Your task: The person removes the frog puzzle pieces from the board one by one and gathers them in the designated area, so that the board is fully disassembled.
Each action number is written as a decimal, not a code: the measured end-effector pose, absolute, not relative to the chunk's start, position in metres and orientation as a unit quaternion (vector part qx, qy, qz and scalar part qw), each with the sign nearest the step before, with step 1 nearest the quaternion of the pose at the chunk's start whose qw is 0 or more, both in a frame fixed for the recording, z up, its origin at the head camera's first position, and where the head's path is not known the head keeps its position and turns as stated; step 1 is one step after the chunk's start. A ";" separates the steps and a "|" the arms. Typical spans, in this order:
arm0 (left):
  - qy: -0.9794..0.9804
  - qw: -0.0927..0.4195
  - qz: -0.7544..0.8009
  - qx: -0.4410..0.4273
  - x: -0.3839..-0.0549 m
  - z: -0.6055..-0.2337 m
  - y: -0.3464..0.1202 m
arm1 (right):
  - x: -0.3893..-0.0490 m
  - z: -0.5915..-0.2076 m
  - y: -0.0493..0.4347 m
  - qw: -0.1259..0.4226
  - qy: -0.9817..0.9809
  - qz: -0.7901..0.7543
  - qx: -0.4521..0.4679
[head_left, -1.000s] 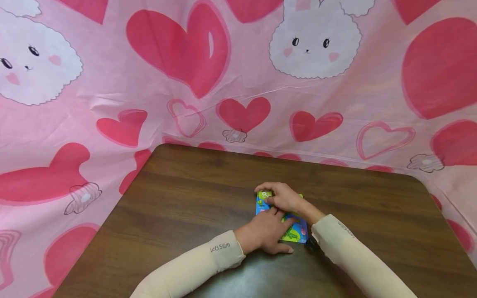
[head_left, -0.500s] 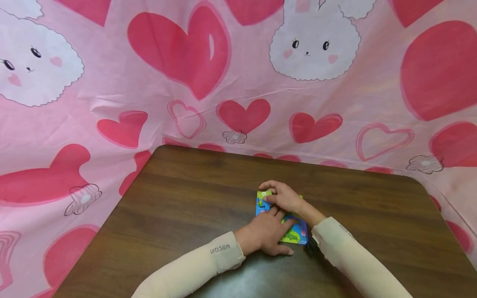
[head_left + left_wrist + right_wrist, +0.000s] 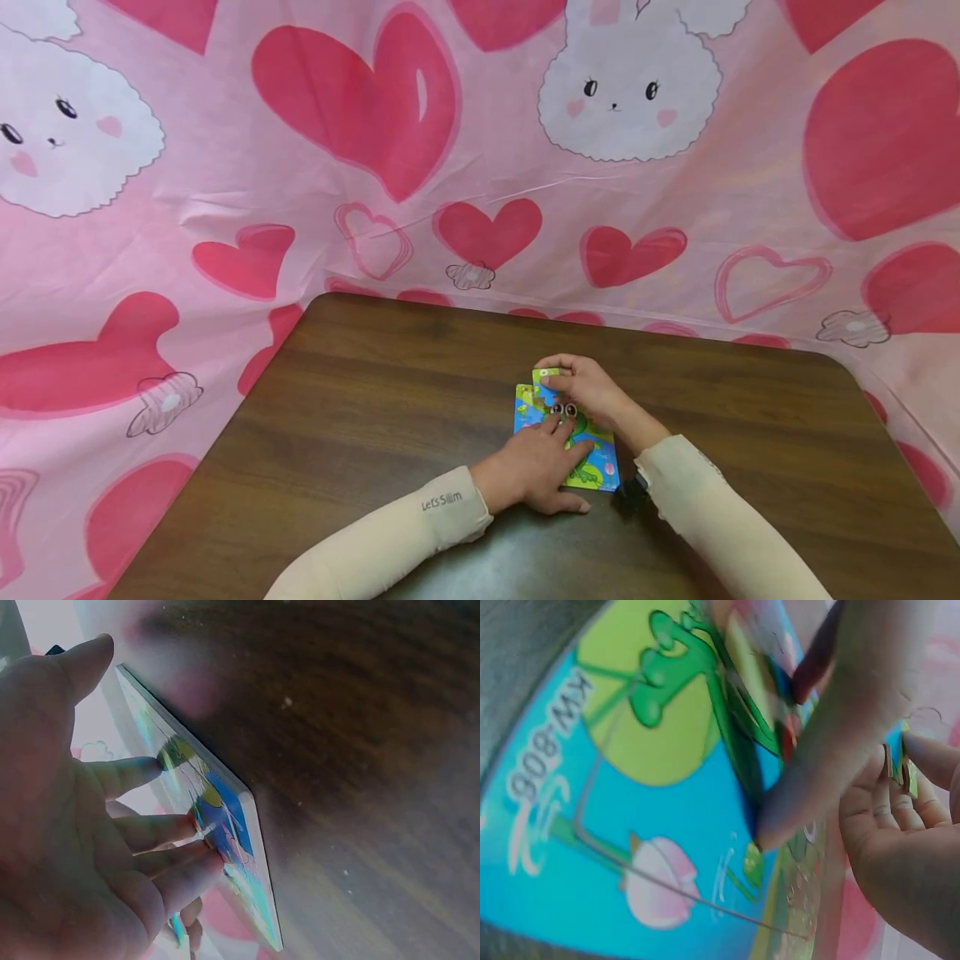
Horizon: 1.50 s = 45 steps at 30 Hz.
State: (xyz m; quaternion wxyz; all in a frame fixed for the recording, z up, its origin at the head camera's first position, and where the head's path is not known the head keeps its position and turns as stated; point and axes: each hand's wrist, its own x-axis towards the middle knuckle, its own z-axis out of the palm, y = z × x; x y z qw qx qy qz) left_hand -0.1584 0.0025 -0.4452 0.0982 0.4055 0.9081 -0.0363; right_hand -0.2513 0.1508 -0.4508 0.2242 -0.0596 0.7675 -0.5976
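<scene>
A flat jigsaw puzzle board (image 3: 603, 460) with a green frog on blue lies on the table. Spread fingers of my left hand (image 3: 534, 468) press on its face, thumb off the near edge. In the left wrist view, several of those fingertips touch the board (image 3: 214, 787). Over the board's far edge, my right hand (image 3: 591, 390) pinches a small puzzle piece (image 3: 546, 381) between thumb and fingers. The right wrist view shows the piece (image 3: 895, 754) raised off the board, its thin edge showing. A brownish patch shows on the board beside the piece. Both hands cover part of the picture.
The brown wooden table (image 3: 390, 400) extends around the board on every side. Behind it hangs a pink cloth (image 3: 510, 175) with hearts and rabbit faces, meeting the table's far and left edges. A black device (image 3: 630, 497) sits by the right sleeve.
My right hand has lifted the puzzle piece and moved slightly up and right with it, uncovering the frog's eyes. My left hand stays in place on the board.
</scene>
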 end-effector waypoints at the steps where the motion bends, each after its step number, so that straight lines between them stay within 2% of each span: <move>1: 0.908 0.100 -0.034 0.405 -0.159 -0.445 0.003 | -0.251 -0.450 0.153 0.223 0.765 -0.601 -0.058; 17: 0.912 0.102 -0.038 0.396 -0.161 -0.444 0.007 | -0.249 -0.444 0.196 0.209 0.757 -0.619 -0.022; 35: 0.911 0.131 -0.028 0.390 -0.163 -0.440 0.006 | -0.243 -0.439 0.243 0.194 0.767 -0.612 -0.006; 45: 0.910 0.120 -0.028 0.396 -0.165 -0.440 0.005 | -0.236 -0.439 0.267 0.190 0.781 -0.595 0.002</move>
